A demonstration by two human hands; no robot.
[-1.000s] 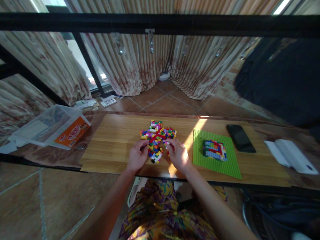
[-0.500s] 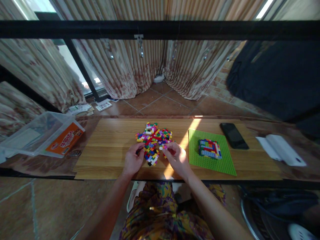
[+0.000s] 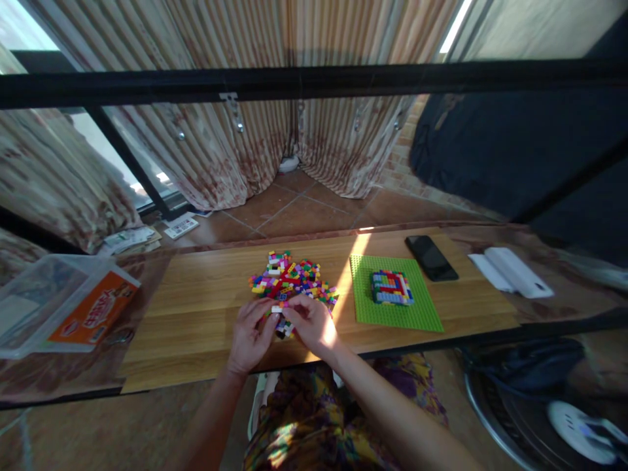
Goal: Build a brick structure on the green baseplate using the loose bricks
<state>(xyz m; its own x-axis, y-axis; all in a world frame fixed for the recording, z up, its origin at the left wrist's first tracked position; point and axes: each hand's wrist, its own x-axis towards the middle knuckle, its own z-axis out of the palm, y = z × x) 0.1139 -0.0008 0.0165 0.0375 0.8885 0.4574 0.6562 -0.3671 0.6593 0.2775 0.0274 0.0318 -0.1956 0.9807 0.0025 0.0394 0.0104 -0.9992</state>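
Note:
My left hand (image 3: 251, 331) is closed, thumb and fingers pinching a small white brick (image 3: 276, 309) from its left side. From the right, my right hand (image 3: 313, 323) meets it, its fingertips closed at the brick's other end. A bit of pink and orange shows by the right fingertips; whether it is joined to the white brick I cannot tell. Both hands are over the near side of a pile of loose coloured bricks (image 3: 289, 278). To the right, a small multicoloured brick structure (image 3: 391, 288) sits on a green baseplate (image 3: 360, 311).
A black phone (image 3: 432, 257) lies beyond the baseplate's right corner, with a white object (image 3: 515, 271) farther right. A clear plastic bin (image 3: 29, 288) with an orange label stands at the left. The wooden board (image 3: 191, 294) lies under the bricks and baseplate.
My hands have come together, the right one carrying the white brick leftward to the left fingertips. The whole view has shifted and tilted slightly.

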